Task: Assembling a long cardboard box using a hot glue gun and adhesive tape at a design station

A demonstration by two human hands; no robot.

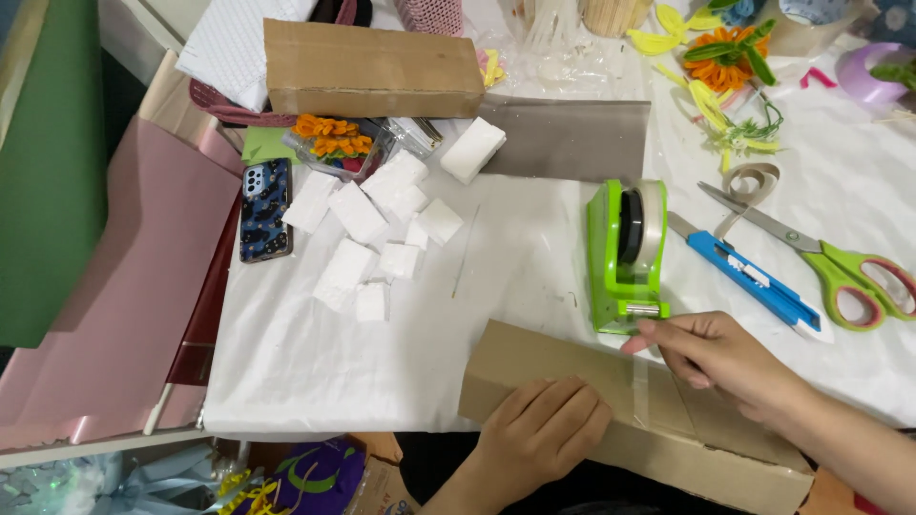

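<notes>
Left hand (541, 434) pressed flat on cardboard box (620, 420) at surface's near edge, right hand (720, 358) pinching clear tape strip (641, 381) just below green tape dispenser (625, 256); likely wrinkling or sticking crooked if box slips.

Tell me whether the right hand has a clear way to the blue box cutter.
Probably yes. The right hand rests on the cardboard box by the green tape dispenser, and the blue box cutter lies just beyond it on the white cloth, with nothing between them. The scissors lie farther off.
</notes>
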